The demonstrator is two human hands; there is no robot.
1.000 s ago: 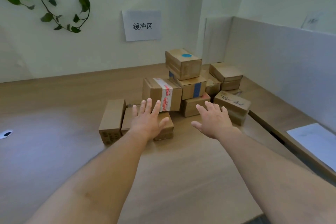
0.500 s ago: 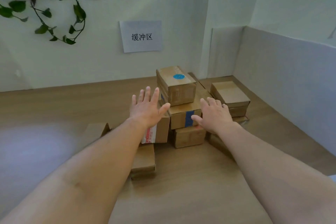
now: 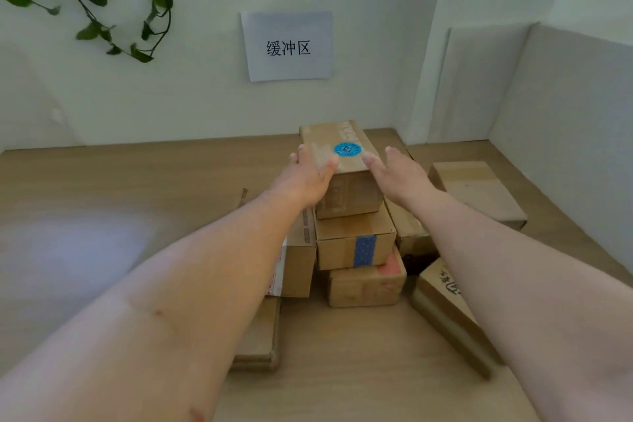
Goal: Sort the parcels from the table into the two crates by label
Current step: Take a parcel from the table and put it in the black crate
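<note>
Hands have come forward off the surface (image 3: 137, 181). Left hand (image 3: 308, 178) and right hand (image 3: 397, 175) now flank the top box (image 3: 346, 195), fingers straight, thumbs beside its blue sticker (image 3: 347, 149). Box is between my palms on the stack (image 3: 352, 243). Looks like the first pick is starting.

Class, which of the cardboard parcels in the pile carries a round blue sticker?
The topmost parcel of the middle stack, between the left hand and right hand. The parcel under it shows only a blue tape strip.
</note>
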